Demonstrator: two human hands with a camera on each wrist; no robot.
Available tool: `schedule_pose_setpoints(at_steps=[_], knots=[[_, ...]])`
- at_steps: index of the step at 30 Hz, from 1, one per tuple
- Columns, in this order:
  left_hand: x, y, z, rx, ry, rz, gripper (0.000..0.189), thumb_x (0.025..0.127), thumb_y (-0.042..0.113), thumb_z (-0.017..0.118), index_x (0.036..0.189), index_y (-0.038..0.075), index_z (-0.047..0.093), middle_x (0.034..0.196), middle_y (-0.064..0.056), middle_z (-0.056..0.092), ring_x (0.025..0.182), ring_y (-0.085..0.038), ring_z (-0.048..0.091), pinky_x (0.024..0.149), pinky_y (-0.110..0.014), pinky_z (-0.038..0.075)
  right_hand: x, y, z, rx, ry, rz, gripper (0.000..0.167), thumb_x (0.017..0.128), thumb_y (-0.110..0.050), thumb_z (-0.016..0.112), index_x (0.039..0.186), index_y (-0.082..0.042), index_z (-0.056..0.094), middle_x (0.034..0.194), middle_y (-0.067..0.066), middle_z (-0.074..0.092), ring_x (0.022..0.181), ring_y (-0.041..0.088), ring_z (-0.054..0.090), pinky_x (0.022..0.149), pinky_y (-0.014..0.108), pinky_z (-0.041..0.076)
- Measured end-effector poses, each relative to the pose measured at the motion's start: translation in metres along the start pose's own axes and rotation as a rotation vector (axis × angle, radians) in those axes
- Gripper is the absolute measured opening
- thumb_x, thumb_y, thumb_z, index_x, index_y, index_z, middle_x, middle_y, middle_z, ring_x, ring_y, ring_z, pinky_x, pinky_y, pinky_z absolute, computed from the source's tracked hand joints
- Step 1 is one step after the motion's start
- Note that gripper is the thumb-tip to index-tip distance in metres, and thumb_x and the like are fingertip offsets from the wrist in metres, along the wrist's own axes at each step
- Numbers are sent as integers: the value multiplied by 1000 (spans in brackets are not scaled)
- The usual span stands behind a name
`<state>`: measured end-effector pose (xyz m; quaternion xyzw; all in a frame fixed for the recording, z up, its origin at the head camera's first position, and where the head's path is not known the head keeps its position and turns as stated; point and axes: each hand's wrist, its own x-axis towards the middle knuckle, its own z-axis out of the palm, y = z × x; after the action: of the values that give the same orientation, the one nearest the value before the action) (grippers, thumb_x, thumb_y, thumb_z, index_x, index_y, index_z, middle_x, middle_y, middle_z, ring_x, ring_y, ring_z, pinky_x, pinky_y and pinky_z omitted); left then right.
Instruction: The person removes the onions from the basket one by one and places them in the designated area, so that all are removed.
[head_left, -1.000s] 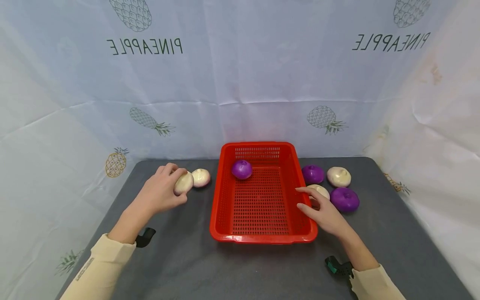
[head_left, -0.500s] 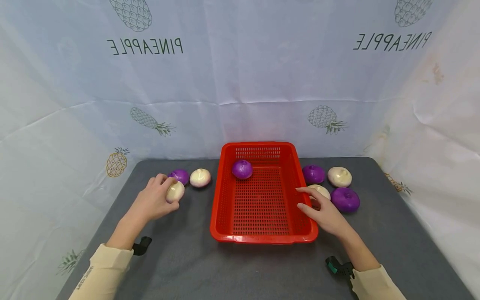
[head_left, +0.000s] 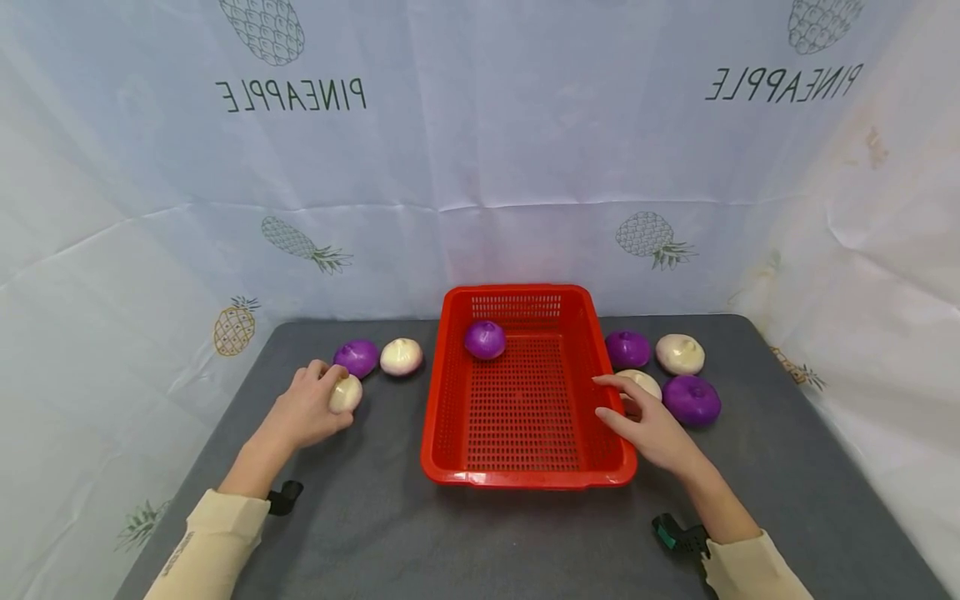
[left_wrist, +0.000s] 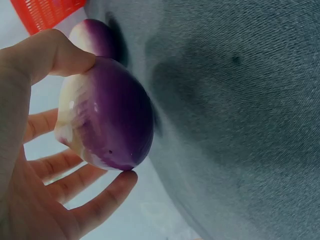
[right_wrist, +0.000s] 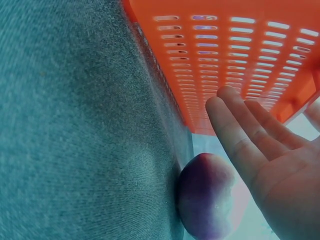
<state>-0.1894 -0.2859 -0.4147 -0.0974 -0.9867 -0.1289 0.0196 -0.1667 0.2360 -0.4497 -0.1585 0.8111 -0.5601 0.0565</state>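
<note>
My left hand [head_left: 303, 408] holds a round purple-and-white bulb [head_left: 346, 394], its white side up, close over the left part of the table. In the left wrist view the thumb [left_wrist: 70, 55] lies on one side of this bulb [left_wrist: 117, 115] and fingertips meet the other. Just behind it sit a purple bulb [head_left: 357, 357] and another white-topped bulb [head_left: 401, 357]. My right hand [head_left: 648, 425] is at the right rim of a red plastic basket [head_left: 528, 478]. Its fingers [right_wrist: 235, 135] extend straight along the outside of the slotted wall [right_wrist: 220, 65]. One purple bulb [head_left: 485, 340] lies inside the basket.
Right of the basket are a purple bulb [head_left: 628, 349], a pale bulb [head_left: 680, 355], another purple bulb [head_left: 692, 400] and a pale one [head_left: 640, 382] partly hidden by my right hand. A pineapple-print cloth [head_left: 480, 167] hangs behind the dark grey table [head_left: 480, 542].
My left hand has moved left and nearer to me with the white-topped bulb, bringing the purple bulb behind it into sight. My right hand and the basket stay put.
</note>
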Motion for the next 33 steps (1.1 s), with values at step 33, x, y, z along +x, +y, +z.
schedule_pose_setpoints(at_steps=[33], knots=[[16,17,-21,108,-25,80,39,91,23,69,120,0,60,119,-24,52,108,-43,50,67,-58,52,-1,-1,0,11,-2,-6,52,100,-22,66,146,-9,47,140,23,49,111,44,64,74,39,62]])
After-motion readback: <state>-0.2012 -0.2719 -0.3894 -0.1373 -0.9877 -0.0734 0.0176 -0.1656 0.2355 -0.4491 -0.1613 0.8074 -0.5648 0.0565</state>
